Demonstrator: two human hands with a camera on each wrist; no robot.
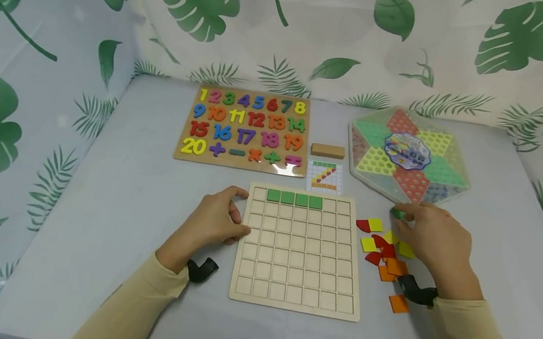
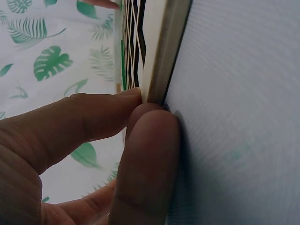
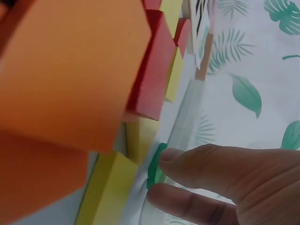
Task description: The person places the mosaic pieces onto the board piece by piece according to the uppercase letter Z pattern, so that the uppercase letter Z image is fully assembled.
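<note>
A square wooden grid board (image 1: 296,260) lies before me, with several green tiles (image 1: 295,199) in its top row. My left hand (image 1: 217,216) holds the board's left edge; in the left wrist view the thumb (image 2: 126,96) lies on the rim and curled fingers (image 2: 152,145) sit against its side. Right of the board, my right hand (image 1: 435,239) pinches a green tile (image 3: 154,166) between thumb and index finger. Beneath and left of that hand are loose yellow tiles (image 1: 375,224), red rounded pieces (image 1: 373,258) and orange tiles (image 1: 398,304), some overlapping.
Behind the board lies a small pattern card (image 1: 325,176) with a brown wooden block (image 1: 327,151) beyond it. A colourful number board (image 1: 243,130) is at back left, a hexagonal checkers-style board (image 1: 409,156) at back right. Leaf-print cloth (image 1: 315,36) surrounds the table.
</note>
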